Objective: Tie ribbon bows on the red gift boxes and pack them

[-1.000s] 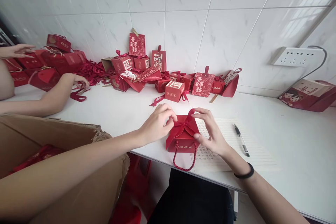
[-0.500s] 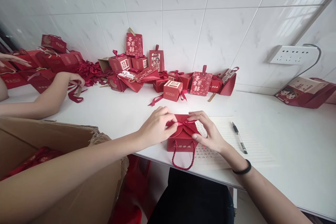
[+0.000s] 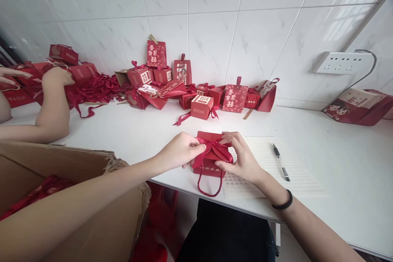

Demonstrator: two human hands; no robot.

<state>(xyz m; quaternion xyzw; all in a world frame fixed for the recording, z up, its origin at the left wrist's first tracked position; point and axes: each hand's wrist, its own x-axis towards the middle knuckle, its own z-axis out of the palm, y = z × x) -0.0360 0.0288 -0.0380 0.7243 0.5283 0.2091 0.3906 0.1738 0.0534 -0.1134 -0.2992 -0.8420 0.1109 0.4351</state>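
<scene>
A small red gift box (image 3: 211, 163) with a rope handle hanging off its front sits near the white table's front edge (image 3: 307, 229). A red ribbon (image 3: 211, 145) crosses its curved top flaps. My left hand (image 3: 179, 150) pinches the ribbon at the box's left side. My right hand (image 3: 241, 155) pinches it on the right, fingers on the flaps. A black band circles my right wrist.
A lined paper sheet (image 3: 282, 168) with a black pen (image 3: 281, 161) lies right of the box. Several red gift boxes (image 3: 202, 104) and loose ribbons (image 3: 95, 90) pile along the tiled wall. Another person's arm (image 3: 52, 106) rests at the left. A cardboard carton (image 3: 76, 180) stands at lower left.
My hands pulled the ribbon down flat on the box top and the box shifted slightly toward me. The other person's forearm lifted upright from the table.
</scene>
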